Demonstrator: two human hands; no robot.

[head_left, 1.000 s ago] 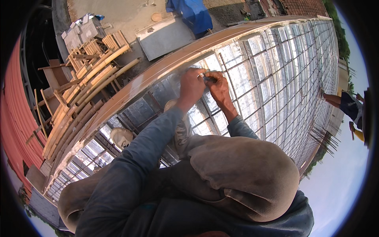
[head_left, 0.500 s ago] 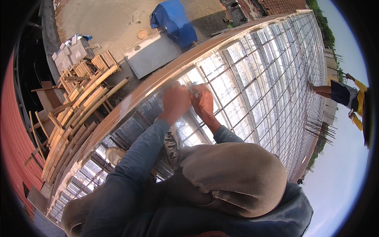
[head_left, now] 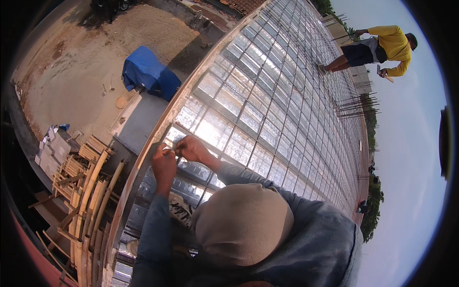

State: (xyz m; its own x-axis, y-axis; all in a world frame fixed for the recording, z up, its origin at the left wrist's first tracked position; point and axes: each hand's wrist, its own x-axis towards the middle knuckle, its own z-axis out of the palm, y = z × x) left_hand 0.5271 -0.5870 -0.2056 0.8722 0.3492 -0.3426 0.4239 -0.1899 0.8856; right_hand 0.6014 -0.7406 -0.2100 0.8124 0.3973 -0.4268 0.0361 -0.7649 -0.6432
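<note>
My left hand (head_left: pixel 164 168) is closed with its fingertips pinched, close to the edge of the metal deck. Just right of it, my right hand (head_left: pixel 192 149) is closed too, its fingers bent toward the left ones. Something small and pale shows between the fingertips; its kind is too small to tell. Both hands are above the shiny corrugated metal decking (head_left: pixel 214 128), over which a grid of steel reinforcing bars (head_left: pixel 233 128) is laid. My shoe (head_left: pixel 180 210) stands on the deck below the hands, and my bent knee (head_left: pixel 246 225) rises in front of me.
The deck's raised edge (head_left: pixel 200 67) drops to lower ground on the left. Down there are a blue tarpaulin (head_left: pixel 150 74), bamboo poles (head_left: pixel 95 201) and stacked boxes (head_left: pixel 53 150). Upright bars (head_left: pixel 357 106) jut out at right. A person in yellow (head_left: pixel 389 40) stands farther along, holding a tool.
The view has turned, so the deck and ground sit differently and the person in yellow shows more fully. My hands appear farther left and lower, still close together with fingers closed.
</note>
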